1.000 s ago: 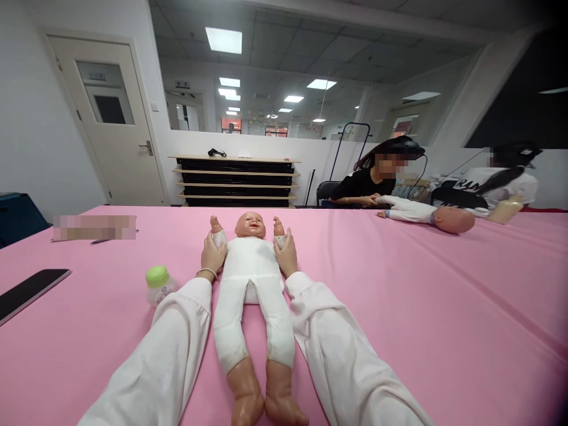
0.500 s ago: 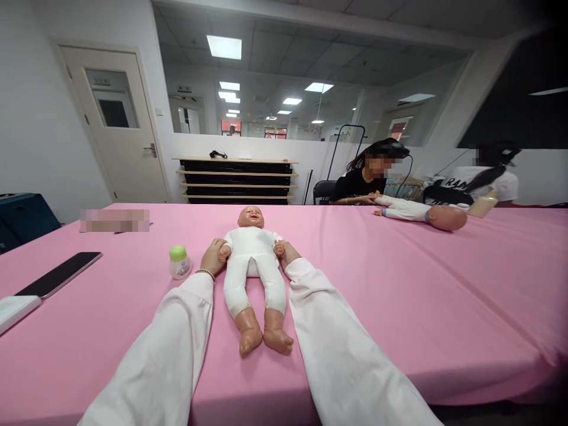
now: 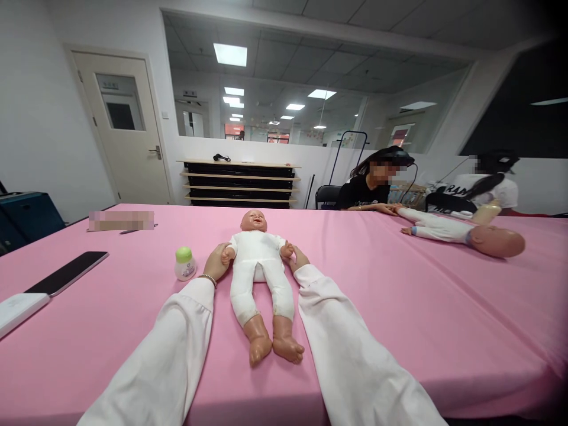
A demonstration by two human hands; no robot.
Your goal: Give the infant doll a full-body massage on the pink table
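A baby doll (image 3: 258, 248) in a white suit lies on its back in front of me, head away and bare feet towards me. My left hand (image 3: 217, 264) is closed around the doll's arm on the left, near its small hand. On the other side my right hand (image 3: 300, 258) grips the doll's other arm, its fingers partly hidden behind it. Left of my left hand stands a small white jar with a green lid (image 3: 185, 264), apart from the hand.
The table has a pink cloth (image 3: 146, 343). At left lie a phone (image 3: 68, 273), a white box-like object (image 3: 22, 310) and a blurred-out item (image 3: 120, 220). At far right a person (image 3: 370, 183) touches a second doll (image 3: 448, 231) near a bottle (image 3: 487, 212); another person (image 3: 488, 180) sits behind.
The second doll has shifted to the right and nearer, with the other person's hands at its legs. My hands keep their hold on my doll; the view has shifted slightly.
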